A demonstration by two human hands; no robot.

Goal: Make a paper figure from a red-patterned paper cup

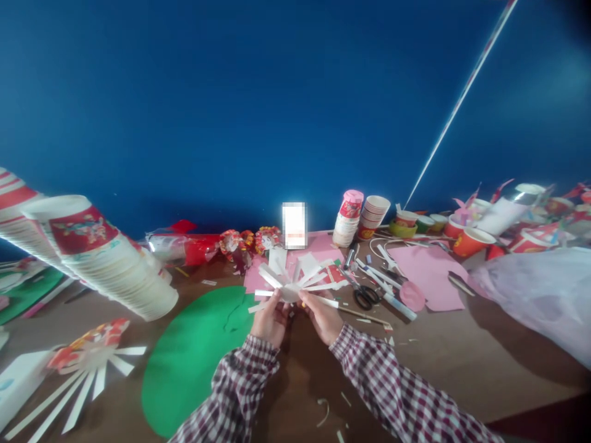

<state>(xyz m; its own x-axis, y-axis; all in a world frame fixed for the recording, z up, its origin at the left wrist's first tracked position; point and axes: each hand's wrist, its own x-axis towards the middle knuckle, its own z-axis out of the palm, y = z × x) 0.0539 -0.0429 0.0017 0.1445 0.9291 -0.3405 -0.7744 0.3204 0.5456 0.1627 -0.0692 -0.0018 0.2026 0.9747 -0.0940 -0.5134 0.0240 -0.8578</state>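
Nearest, paper scraps lie on the surface. Beyond them, the left hand and right hand pinch the white cutout at opposite sides of its center, strips splayed outward. Scissors lie right of it. Farther back, two cup stacks stand before the blue wall.

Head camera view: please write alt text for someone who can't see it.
A person's left hand and right hand hold a white paper piece with strips fanning from its middle, over a brown table. A green sheet and stacked paper cups are at left; scissors and a pink sheet lie at right.
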